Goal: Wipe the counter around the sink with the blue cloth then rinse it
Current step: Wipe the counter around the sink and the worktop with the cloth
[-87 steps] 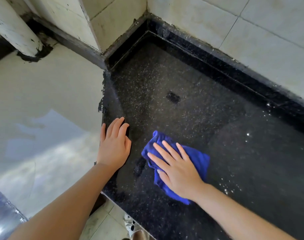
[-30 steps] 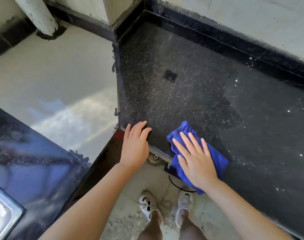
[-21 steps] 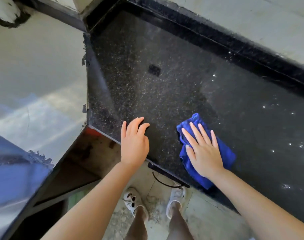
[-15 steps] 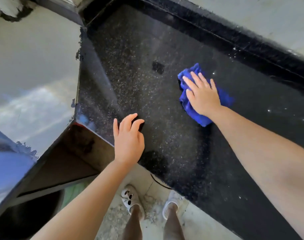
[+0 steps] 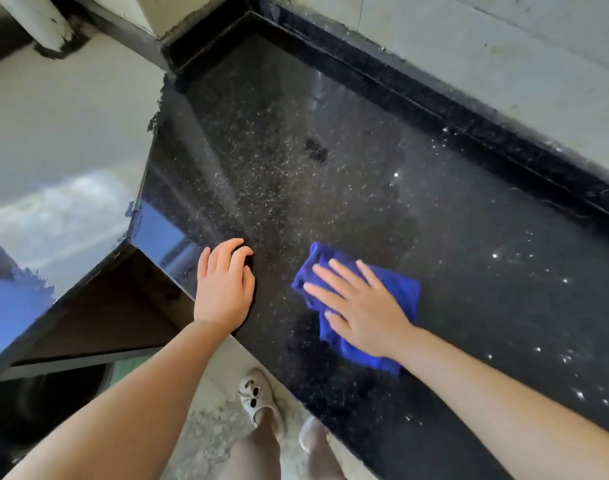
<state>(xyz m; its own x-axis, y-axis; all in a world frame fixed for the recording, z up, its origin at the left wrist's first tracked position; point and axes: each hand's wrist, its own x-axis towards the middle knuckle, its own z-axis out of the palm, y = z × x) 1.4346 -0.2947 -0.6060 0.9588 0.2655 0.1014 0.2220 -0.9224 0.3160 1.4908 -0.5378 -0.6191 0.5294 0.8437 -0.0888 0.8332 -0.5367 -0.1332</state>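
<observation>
The blue cloth (image 5: 401,289) lies bunched on the black speckled counter (image 5: 330,209), near its front edge. My right hand (image 5: 356,306) presses flat on top of the cloth with the fingers spread, covering its middle. My left hand (image 5: 223,285) rests palm down on the counter's front edge, to the left of the cloth and apart from it, holding nothing. The sink is out of view.
A raised black ledge (image 5: 434,109) runs along the tiled wall at the back. A pale glossy surface (image 5: 64,140) adjoins the counter on the left, with a white pipe (image 5: 36,22) at the far corner. My feet in light sandals (image 5: 258,396) stand on the floor below.
My right hand has drawn the blue cloth from the far part of the counter back toward the front edge. My left hand has stayed on the front edge.
</observation>
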